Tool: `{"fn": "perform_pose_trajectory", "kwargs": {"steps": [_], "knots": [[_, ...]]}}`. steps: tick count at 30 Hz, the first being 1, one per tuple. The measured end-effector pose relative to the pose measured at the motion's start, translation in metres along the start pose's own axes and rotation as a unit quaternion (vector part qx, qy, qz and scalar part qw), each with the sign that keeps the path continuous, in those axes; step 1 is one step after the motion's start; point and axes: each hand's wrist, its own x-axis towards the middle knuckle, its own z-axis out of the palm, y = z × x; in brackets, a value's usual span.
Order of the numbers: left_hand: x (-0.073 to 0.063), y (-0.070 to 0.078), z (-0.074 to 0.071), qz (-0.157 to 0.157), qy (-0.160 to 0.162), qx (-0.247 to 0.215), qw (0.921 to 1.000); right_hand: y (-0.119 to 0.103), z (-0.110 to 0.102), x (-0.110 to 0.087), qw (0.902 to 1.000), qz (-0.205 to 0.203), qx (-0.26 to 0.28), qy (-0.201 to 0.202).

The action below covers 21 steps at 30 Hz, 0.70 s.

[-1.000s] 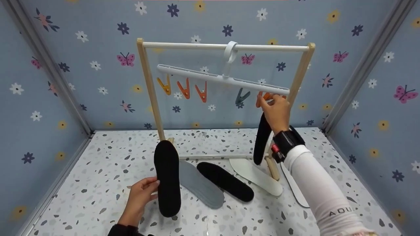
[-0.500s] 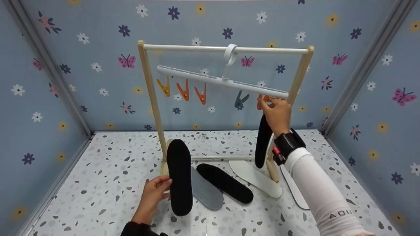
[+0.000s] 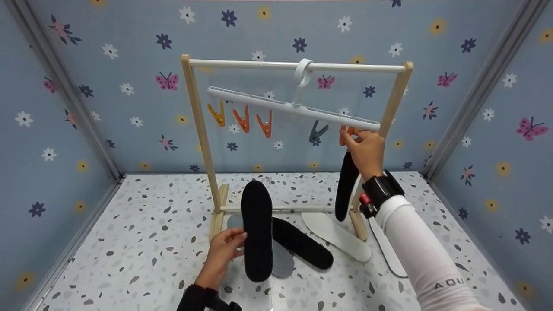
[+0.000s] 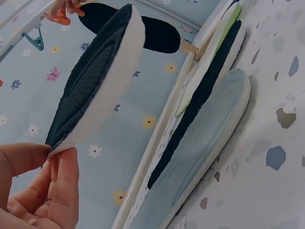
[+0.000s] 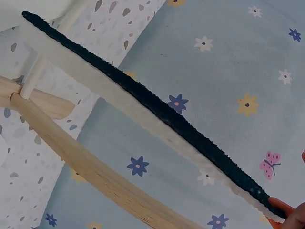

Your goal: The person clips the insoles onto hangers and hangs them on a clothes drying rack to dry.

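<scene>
My left hand (image 3: 224, 252) pinches a black insole (image 3: 258, 231) by its side edge and holds it upright above the floor; its pale underside shows in the left wrist view. Higher up at the right, my right hand (image 3: 366, 151) pinches an orange clothespin (image 3: 344, 135) below the right end of the tilted white hanger (image 3: 263, 102). Another black insole (image 5: 157, 114) hangs from that clothespin, its upper end between the jaws. The fingers of my right hand hide part of the clothespin. A grey clothespin (image 3: 317, 131) hangs just left of my right hand.
A yellow clothespin (image 3: 218, 115) and two orange ones hang on the hanger's left half. The hanger hooks over the rack's white bar (image 3: 259, 65). On the speckled surface lie a grey insole (image 4: 205, 148), a black insole (image 3: 302, 244) and pale insoles (image 3: 337, 237).
My left hand has carried its black insole rightward, so that it now covers much of the grey insole. My right hand stays nearly still at the orange clothespin.
</scene>
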Motion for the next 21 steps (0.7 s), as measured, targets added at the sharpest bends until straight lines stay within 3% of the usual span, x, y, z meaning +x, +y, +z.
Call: {"fn": "perform_pose_trajectory", "kwargs": {"steps": [9,21], "knots": [[0.006,0.005,0.021,0.008,-0.035,-0.007,0.9993,-0.002,-0.001,0.002,0.9999,0.009,-0.002,-0.008],[0.02,0.023,0.054,0.009,-0.082,0.011,0.9965,-0.002,-0.002,0.003,0.9999,-0.011,-0.01,-0.008]]}}
